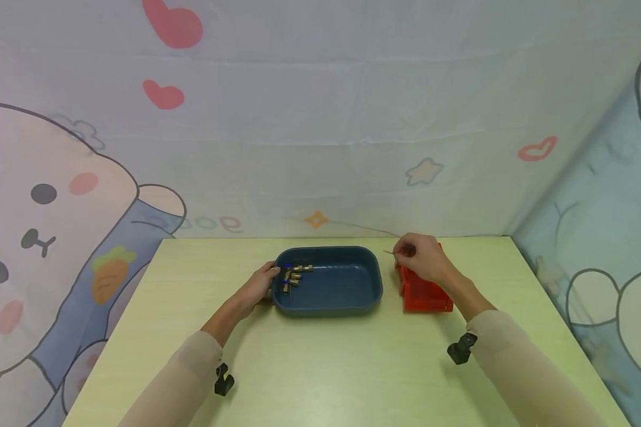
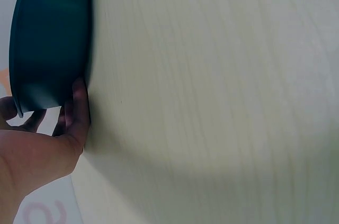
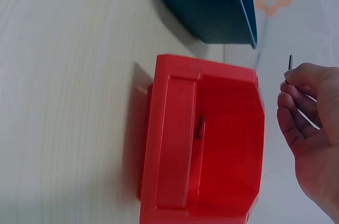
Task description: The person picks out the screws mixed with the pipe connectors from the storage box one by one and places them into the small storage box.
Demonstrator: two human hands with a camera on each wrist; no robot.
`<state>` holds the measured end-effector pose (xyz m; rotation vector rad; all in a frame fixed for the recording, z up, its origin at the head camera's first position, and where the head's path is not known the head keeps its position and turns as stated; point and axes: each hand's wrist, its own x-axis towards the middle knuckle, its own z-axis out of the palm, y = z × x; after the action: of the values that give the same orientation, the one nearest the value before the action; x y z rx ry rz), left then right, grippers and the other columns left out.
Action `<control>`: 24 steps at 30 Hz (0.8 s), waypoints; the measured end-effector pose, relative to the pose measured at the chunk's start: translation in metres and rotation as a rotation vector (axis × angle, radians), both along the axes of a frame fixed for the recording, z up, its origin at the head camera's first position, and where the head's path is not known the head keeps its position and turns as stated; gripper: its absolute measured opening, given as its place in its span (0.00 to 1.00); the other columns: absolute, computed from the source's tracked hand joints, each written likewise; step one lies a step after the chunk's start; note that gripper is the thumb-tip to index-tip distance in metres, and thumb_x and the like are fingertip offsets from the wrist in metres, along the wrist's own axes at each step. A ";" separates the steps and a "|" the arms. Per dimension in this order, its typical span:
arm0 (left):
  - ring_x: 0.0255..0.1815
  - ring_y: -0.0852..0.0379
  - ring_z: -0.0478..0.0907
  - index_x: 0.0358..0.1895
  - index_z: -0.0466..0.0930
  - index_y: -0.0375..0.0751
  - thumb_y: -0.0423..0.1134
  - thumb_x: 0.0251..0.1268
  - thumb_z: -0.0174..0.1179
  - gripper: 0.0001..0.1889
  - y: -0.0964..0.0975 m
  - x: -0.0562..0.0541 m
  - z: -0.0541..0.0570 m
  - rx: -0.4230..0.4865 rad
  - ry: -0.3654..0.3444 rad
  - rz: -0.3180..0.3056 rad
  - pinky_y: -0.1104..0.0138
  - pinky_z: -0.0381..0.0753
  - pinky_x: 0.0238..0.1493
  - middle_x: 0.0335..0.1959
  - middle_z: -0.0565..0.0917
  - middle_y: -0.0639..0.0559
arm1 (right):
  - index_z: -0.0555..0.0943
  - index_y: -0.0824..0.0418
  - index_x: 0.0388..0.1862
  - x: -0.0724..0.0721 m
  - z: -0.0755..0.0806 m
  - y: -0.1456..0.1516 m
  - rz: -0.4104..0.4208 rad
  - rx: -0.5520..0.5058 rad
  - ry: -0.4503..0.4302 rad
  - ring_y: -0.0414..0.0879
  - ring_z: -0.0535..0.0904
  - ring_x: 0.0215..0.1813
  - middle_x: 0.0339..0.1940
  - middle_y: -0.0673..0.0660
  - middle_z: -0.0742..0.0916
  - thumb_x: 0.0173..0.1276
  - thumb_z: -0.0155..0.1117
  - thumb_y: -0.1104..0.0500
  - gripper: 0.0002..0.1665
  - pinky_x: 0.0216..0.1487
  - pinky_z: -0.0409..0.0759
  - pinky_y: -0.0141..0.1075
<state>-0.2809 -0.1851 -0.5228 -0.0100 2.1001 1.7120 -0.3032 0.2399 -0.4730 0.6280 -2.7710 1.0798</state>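
My left hand (image 1: 256,286) grips the left end of a dark blue plastic tray (image 1: 331,311), with the thumb at the rim and fingers against the outer wall. Several small brass fittings (image 1: 295,276), a few with blue parts, lie at the left inside the tray. Above a red open-front bin (image 1: 428,302), my right hand (image 1: 424,259) pinches a thin dark screw (image 3: 291,61) between thumb and index finger, its tip pointing left toward the tray. Another screw (image 3: 200,127) lies inside the red bin, seen in the right wrist view.
Both containers stand on a pale wood-grain table (image 1: 320,367), near its back edge, with a gap between them. Behind the table hangs a printed cloth (image 1: 299,148) with hearts and cartoon animals. Black wrist mounts (image 1: 462,349) sit on both sleeves.
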 end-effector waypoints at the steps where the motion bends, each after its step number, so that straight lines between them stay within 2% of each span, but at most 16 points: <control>1: 0.68 0.40 0.78 0.84 0.56 0.45 0.49 0.90 0.37 0.28 0.000 0.000 0.000 0.001 0.000 0.000 0.61 0.83 0.41 0.69 0.78 0.35 | 0.87 0.64 0.42 0.000 0.000 0.002 -0.007 -0.003 0.000 0.49 0.81 0.40 0.37 0.54 0.87 0.71 0.71 0.67 0.03 0.46 0.82 0.42; 12: 0.68 0.40 0.78 0.84 0.56 0.47 0.50 0.90 0.37 0.28 -0.001 0.001 0.001 0.002 -0.002 -0.003 0.61 0.82 0.41 0.70 0.78 0.36 | 0.87 0.63 0.46 0.000 -0.007 0.023 -0.111 0.004 -0.035 0.52 0.81 0.42 0.40 0.57 0.87 0.74 0.70 0.66 0.05 0.48 0.81 0.46; 24: 0.67 0.41 0.78 0.84 0.56 0.47 0.50 0.90 0.37 0.28 -0.001 0.002 0.002 0.005 -0.002 -0.004 0.61 0.81 0.41 0.69 0.78 0.35 | 0.86 0.66 0.45 -0.001 -0.011 0.040 -0.127 0.024 -0.039 0.52 0.81 0.41 0.38 0.58 0.87 0.75 0.68 0.66 0.04 0.46 0.81 0.45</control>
<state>-0.2794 -0.1856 -0.5205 -0.0060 2.0933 1.7149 -0.3042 0.2804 -0.4839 0.4313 -2.8165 1.0446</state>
